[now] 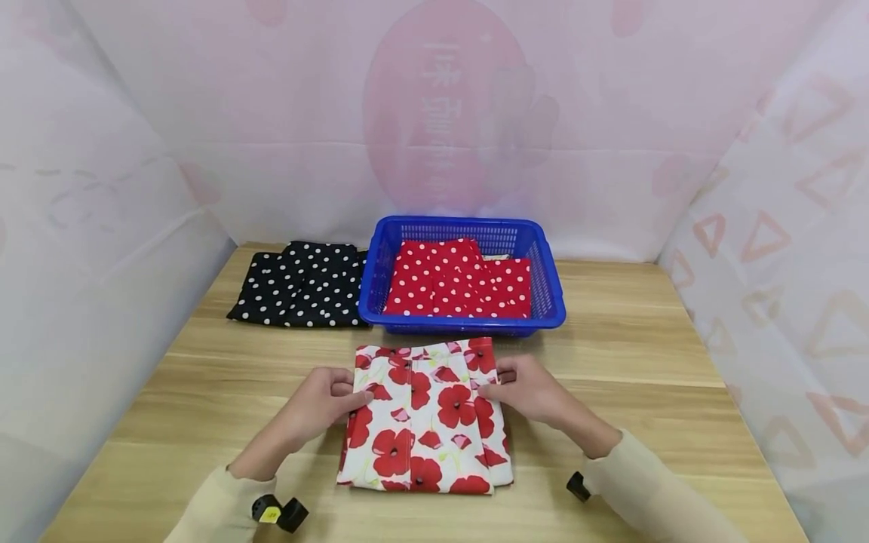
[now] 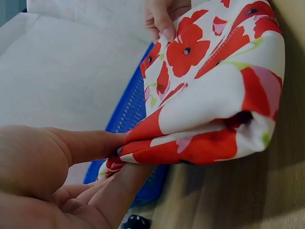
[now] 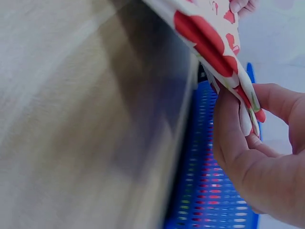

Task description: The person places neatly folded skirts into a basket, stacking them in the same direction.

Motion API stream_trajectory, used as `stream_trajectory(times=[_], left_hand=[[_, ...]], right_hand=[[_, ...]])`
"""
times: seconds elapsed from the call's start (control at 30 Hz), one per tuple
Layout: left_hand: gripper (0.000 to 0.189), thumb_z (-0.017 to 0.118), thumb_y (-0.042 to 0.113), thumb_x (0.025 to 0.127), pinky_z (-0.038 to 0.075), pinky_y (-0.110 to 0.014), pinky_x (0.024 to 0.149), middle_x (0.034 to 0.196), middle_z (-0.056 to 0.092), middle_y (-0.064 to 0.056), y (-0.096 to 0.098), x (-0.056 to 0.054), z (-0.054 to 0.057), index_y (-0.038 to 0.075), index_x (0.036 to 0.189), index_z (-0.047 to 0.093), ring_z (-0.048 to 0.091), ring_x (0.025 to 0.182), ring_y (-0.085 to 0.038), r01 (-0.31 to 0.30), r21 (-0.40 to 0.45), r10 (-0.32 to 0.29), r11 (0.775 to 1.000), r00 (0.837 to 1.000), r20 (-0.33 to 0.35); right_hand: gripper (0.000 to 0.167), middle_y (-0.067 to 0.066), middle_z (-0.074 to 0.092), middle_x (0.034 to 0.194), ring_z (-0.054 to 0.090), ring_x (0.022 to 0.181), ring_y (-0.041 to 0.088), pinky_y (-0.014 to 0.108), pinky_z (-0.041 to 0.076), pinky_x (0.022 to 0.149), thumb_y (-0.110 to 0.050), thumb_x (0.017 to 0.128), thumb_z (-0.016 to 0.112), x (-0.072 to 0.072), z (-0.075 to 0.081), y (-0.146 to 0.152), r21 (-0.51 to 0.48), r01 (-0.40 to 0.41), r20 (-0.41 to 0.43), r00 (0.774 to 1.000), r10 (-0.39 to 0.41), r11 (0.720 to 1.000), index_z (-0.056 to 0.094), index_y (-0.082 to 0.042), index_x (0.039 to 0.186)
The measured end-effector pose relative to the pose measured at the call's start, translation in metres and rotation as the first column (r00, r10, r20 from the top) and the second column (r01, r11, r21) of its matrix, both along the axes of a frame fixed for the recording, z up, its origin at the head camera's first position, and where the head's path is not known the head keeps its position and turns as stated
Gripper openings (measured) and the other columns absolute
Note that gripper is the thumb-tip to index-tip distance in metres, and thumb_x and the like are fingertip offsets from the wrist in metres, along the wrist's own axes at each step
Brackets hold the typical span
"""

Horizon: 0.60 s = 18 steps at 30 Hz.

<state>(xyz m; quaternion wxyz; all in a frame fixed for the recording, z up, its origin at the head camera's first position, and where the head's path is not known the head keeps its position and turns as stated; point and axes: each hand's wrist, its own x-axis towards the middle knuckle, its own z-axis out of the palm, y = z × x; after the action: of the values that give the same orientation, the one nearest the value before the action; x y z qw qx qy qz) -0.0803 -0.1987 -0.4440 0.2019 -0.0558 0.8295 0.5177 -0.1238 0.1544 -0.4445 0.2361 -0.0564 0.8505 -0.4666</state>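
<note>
A folded white cloth with red poppies (image 1: 434,415) lies before me at the front middle of the table, its layers stacked into a rough square. My left hand (image 1: 322,403) pinches its left edge, thumb on top and fingers underneath. On the opposite edge my right hand (image 1: 526,388) pinches the layers the same way. The left wrist view shows the thick folded side of the poppy cloth (image 2: 200,114) between thumb and fingers. In the right wrist view the cloth's layered edge (image 3: 228,67) sits between the right thumb and fingers.
Behind the cloth stands a blue plastic basket (image 1: 462,326) holding folded red polka-dot cloth (image 1: 455,279). Black polka-dot cloth (image 1: 305,286) lies against the basket's left side. Printed white sheets wall in the wooden table (image 1: 645,362) at the back and sides.
</note>
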Motion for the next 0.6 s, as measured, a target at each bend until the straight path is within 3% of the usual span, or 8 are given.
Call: stream_trajectory(times=[0.2,0.33,0.47,0.6], left_hand=[[0.035,0.076,0.021,0.098,0.066,-0.032,0.079,0.101,0.081,-0.009,0.001,0.014,0.019,-0.002,0.123,0.069,0.074,0.087,-0.018,0.003,0.049,-0.002,0.999,1.0,-0.028],[0.044,0.076,0.023,0.099,0.067,-0.036,0.082,0.11,0.08,-0.013,0.001,0.016,0.035,-0.006,0.131,0.065,0.079,0.094,-0.02,0.026,0.096,-0.021,0.995,0.998,-0.054],[0.046,0.074,0.021,0.1,0.067,-0.037,0.083,0.115,0.08,-0.017,0.001,0.005,0.053,-0.007,0.135,0.063,0.08,0.098,-0.024,0.075,0.126,-0.06,0.989,0.992,-0.114],[0.039,0.073,0.02,0.101,0.067,-0.036,0.082,0.113,0.08,-0.017,0.005,-0.015,0.071,-0.005,0.13,0.065,0.08,0.096,-0.024,0.097,0.1,-0.081,0.99,0.984,-0.156]], right_hand=[[0.032,0.004,0.076,0.112,0.07,0.1,0.02,0.034,0.064,0.088,-0.027,0.095,0.08,0.01,0.026,0.009,-0.04,-0.039,-0.004,0.999,0.039,0.998,0.077,-0.011,0.122],[0.036,0.007,0.076,0.114,0.072,0.099,0.019,0.038,0.065,0.089,-0.026,0.096,0.08,0.01,0.048,0.015,-0.052,-0.06,-0.026,0.998,0.059,0.997,0.074,-0.008,0.126],[0.033,0.01,0.076,0.112,0.075,0.097,0.02,0.038,0.065,0.089,-0.025,0.097,0.079,0.002,0.07,0.02,-0.078,-0.073,-0.052,0.996,0.069,0.994,0.073,-0.005,0.123],[0.032,0.012,0.077,0.115,0.076,0.099,0.022,0.036,0.065,0.089,-0.026,0.098,0.078,-0.012,0.09,0.024,-0.04,-0.054,-0.074,0.996,0.05,0.998,0.073,-0.005,0.121]])
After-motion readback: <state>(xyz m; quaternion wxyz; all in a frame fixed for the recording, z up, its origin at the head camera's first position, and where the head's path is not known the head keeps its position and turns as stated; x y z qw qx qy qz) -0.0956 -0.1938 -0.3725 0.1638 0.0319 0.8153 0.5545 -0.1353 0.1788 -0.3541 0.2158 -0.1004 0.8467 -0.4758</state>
